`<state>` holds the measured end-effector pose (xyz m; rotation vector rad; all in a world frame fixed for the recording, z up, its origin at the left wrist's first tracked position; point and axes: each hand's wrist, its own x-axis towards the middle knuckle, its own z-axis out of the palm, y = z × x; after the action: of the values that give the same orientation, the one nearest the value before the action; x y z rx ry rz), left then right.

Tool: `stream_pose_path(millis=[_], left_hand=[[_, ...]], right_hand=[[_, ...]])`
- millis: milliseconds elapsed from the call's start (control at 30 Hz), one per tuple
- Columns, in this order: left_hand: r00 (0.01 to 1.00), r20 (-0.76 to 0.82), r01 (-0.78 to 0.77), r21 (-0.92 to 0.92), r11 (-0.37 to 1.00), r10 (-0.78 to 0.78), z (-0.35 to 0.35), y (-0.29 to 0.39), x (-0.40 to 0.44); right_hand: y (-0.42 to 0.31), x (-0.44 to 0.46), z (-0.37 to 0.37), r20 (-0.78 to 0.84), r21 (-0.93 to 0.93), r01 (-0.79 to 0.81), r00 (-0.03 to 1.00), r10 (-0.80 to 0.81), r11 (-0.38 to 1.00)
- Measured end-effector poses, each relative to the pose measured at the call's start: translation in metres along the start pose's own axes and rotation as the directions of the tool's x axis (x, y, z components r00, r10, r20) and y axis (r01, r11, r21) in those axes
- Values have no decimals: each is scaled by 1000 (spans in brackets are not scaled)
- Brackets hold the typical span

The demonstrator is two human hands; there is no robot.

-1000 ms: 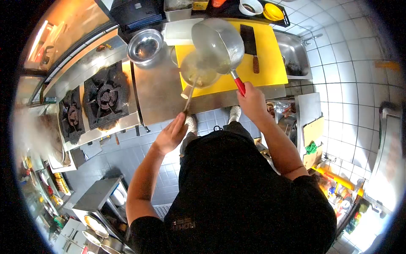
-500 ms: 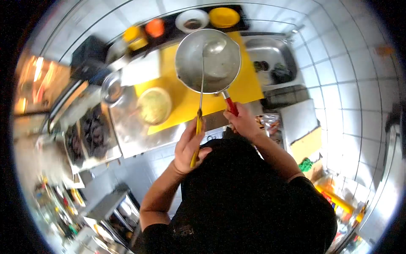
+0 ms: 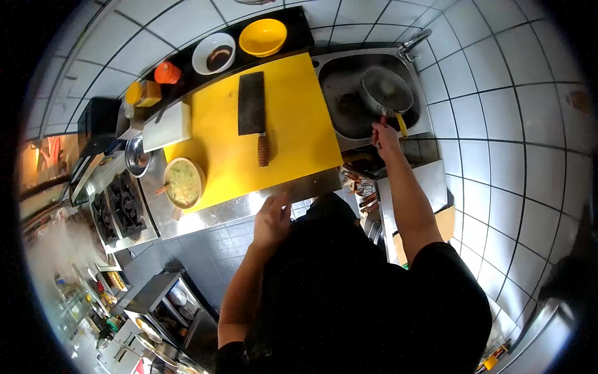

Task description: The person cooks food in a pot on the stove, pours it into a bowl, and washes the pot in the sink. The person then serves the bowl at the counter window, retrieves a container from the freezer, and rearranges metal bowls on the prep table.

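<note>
My right hand (image 3: 387, 140) grips the red handle of a metal saucepan (image 3: 379, 100), which is low in the sink (image 3: 336, 118) at the right. A ladle rests in the pan, its yellow handle (image 3: 402, 124) sticking out over the rim beside my right hand. My left hand (image 3: 272, 219) is at the front edge of the steel counter, its fingers curled and nothing seen in them. On the yellow cutting board (image 3: 296, 112) between hand and sink lies a cleaver (image 3: 251, 103) with a ridged brown handle. Left of it sits a bowl of pale, green-flecked food (image 3: 184, 183) with a utensil in it.
Along the back stand a yellow bowl (image 3: 263, 37), a white bowl with dark liquid (image 3: 215, 55), an orange container (image 3: 167, 73) and a yellow-lidded jar (image 3: 143, 93). A white block (image 3: 167, 126), a metal bowl (image 3: 137, 156) and a gas stove (image 3: 124, 206) are at left.
The saucepan has gone from above the cutting board rightward into the sink, with the ladle in it. My left hand has let go of the ladle. The cleaver now shows.
</note>
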<state>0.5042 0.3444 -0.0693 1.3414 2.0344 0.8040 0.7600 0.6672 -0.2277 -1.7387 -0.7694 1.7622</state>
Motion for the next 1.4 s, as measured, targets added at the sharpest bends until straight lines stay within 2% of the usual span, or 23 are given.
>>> stream_pose_path(millis=[100,133,233,367,500,600,667,733,800,833,900,1000,1100,1133,1233,1267,1333,1400], left_hand=[[998,-7,62,20,998,-62,7,-3,-2],[998,5,60,30,998,-60,7,-4,-3],[996,64,62,71,996,-67,10,-2,1],[994,94,41,93,995,-50,16,1,7],[988,144,44,110,993,-59,24,-2,13],[977,194,61,127,990,-85,29,0,17],[968,221,94,123,988,-119,32,3,19],[977,202,38,160,986,-71,36,1,17],[981,187,15,168,986,-47,38,-2,18],[982,181,24,155,988,-52,39,-2,17],[984,165,47,136,990,-69,40,-4,12],[988,130,71,120,990,-86,44,-10,2],[990,116,71,122,990,-85,51,-20,-10],[986,133,79,135,988,-97,52,-23,-15],[978,154,116,153,981,-140,53,-22,-17],[975,156,131,157,979,-155,54,-20,-19],[973,161,142,153,978,-166,55,-20,-21],[980,142,118,139,983,-137,57,-22,-25]], right_hand=[[-15,26,4,17,5,-106,994,106,994],[-15,34,8,52,98,-97,994,92,990],[-18,35,30,-30,0,-107,994,107,994],[29,82,34,-144,-409,-59,990,-1,911],[22,66,36,-192,-647,-117,981,-12,754],[2,46,42,-178,-747,-101,983,-51,658],[38,85,30,-40,-941,-1,993,-109,338],[35,81,33,-57,-947,2,983,-173,320],[-25,14,61,-256,-783,-58,937,-236,619],[-30,12,60,-230,-806,44,895,-381,590],[-35,13,56,-158,-844,232,754,-638,483],[-71,52,40,168,-904,406,627,-761,135],[-96,81,51,483,-830,556,680,-551,-40],[-99,82,63,599,-775,614,639,-483,-149],[-43,135,85,885,-441,775,292,-362,-452],[-35,143,98,871,-486,709,440,-217,-511],[-22,152,127,710,-513,569,702,56,-643],[-23,152,145,587,-521,510,796,146,-684]])
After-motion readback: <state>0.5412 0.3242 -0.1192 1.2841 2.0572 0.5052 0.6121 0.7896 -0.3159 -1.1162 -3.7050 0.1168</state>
